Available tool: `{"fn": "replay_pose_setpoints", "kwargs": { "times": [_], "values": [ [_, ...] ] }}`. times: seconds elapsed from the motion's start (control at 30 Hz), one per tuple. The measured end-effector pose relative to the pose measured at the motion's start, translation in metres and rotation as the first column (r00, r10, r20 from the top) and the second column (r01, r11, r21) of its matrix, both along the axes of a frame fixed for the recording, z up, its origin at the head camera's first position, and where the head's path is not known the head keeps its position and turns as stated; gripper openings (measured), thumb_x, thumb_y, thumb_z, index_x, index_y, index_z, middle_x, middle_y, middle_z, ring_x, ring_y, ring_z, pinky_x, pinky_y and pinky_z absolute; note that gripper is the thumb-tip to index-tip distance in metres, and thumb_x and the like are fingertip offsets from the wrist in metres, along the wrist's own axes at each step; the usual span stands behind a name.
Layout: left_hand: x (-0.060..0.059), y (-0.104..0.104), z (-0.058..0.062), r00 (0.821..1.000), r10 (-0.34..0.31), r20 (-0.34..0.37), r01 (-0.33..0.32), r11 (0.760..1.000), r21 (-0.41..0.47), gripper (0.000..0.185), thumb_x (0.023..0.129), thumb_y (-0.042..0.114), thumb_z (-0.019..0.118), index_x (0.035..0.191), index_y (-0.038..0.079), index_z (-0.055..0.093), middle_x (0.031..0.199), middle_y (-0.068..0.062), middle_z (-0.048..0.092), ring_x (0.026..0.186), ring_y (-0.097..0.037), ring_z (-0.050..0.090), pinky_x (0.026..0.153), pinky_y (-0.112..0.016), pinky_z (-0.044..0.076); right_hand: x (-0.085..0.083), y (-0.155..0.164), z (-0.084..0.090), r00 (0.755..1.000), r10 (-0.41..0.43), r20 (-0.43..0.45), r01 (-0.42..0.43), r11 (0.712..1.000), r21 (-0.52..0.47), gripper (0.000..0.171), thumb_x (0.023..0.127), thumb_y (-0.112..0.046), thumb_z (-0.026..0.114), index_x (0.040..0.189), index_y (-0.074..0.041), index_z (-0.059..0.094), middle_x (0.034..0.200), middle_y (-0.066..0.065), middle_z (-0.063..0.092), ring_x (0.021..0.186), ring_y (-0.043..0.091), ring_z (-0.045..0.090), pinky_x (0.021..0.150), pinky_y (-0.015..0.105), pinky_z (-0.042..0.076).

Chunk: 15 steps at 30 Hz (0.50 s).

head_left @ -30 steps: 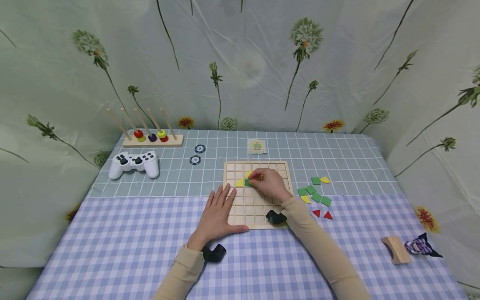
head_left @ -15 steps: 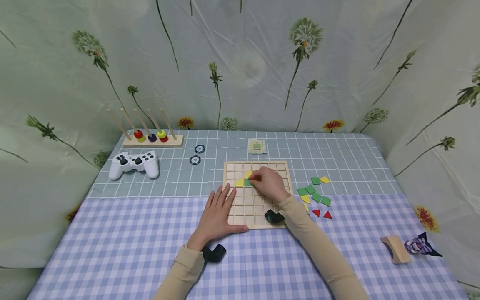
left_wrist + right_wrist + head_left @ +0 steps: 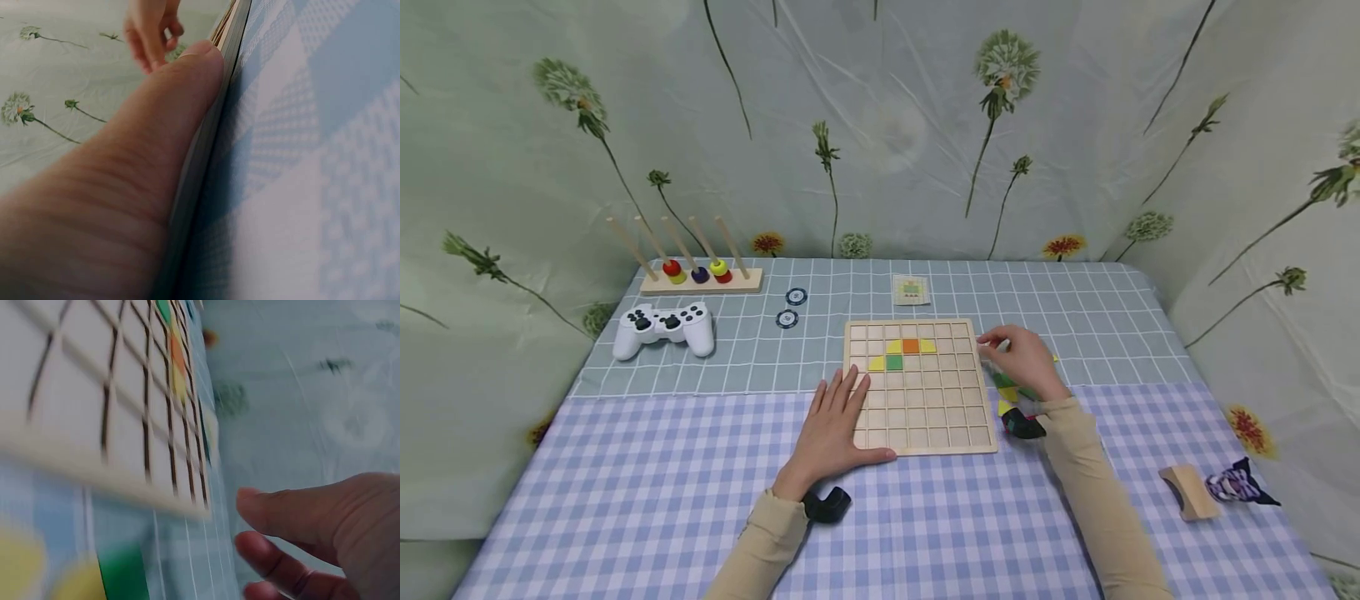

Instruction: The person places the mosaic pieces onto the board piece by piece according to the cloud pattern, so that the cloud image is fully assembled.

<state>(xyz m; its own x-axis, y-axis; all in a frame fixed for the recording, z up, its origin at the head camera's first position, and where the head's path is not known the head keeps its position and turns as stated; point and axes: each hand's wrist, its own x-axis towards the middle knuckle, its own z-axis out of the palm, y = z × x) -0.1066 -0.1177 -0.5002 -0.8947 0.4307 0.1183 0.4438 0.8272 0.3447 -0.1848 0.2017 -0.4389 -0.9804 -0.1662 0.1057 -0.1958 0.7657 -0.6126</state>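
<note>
Wooden grid board (image 3: 917, 392) lies flat on the checked table (image 3: 625, 467), and everything else is placed from it. Left hand (image 3: 835, 425) rests flat on the board's near left corner, fingers straight and spread, its grip released; the left wrist view shows the thumb (image 3: 156, 131) lying along the board's edge. Right hand (image 3: 1022, 360) hovers just off the board's right edge, above the loose tiles (image 3: 1009, 392) on the cloth there; its fingers are loosely bent and, in the right wrist view, the thumb (image 3: 300, 509) and fingertips stand apart with nothing between them, so the grip is released.

On the board's far rows sit a few pieces: an orange square (image 3: 911, 346) flanked by yellow curved pieces, and below them a yellow piece beside a green square (image 3: 893, 362).

Beyond the board's far edge lies a small pattern card (image 3: 912, 289). To the board's far left are two round chips (image 3: 791, 307), a white game controller (image 3: 662, 327) and a peg rack with coloured rings (image 3: 700, 271). Well to the board's right, near the table's near edge, sit a curved wooden block (image 3: 1182, 492) and a striped cloth scrap (image 3: 1232, 486).
</note>
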Motion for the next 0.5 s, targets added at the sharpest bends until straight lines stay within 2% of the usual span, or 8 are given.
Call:
{"fn": "replay_pose_setpoints", "kwargs": {
  "times": [0.23, 0.4, 0.5],
  "values": [
    [0.000, -0.001, -0.001, 1.000, -0.002, -0.011, 0.002, 1.000, -0.004, 0.116, 0.069, 0.083, 0.051, 0.153, 0.011, 0.017, 0.158, -0.009, 0.007, 0.143, -0.029, 0.001, 0.114, -0.042, -0.003, 0.003, 0.044, 0.001, 0.994, -0.070, 0.086, 0.059, 0.991, 0.120, 0.023, 0.090, -0.013, 0.063, 0.107, 0.001, 0.069, 0.096, 0.018, 0.061, 0.072, 0.026, 0.053, 0.056, 0.035, 0.041],
    [0.000, -0.001, -0.001, 1.000, -0.006, -0.016, 0.006, 1.000, 0.000, 0.115, 0.069, 0.082, 0.052, 0.152, 0.011, 0.018, 0.158, -0.010, 0.008, 0.143, -0.029, 0.001, 0.114, -0.043, -0.002, 0.005, 0.057, -0.002, 0.987, -0.095, 0.133, 0.066, 0.976, 0.207, 0.027, 0.087, -0.011, 0.064, 0.110, 0.003, 0.068, 0.096, 0.021, 0.058, 0.081, 0.031, 0.053, 0.062, 0.039, 0.044],
    [0.000, 0.000, 0.000, 1.000, -0.007, -0.015, 0.007, 1.000, 0.007, 0.115, 0.069, 0.082, 0.053, 0.152, 0.010, 0.018, 0.158, -0.010, 0.008, 0.143, -0.029, 0.001, 0.114, -0.043, -0.002, 0.005, 0.061, -0.005, 0.984, -0.098, 0.148, 0.064, 0.974, 0.219, 0.026, 0.087, -0.010, 0.066, 0.109, 0.003, 0.068, 0.094, 0.020, 0.060, 0.082, 0.032, 0.052, 0.065, 0.042, 0.045]
  ]
}}
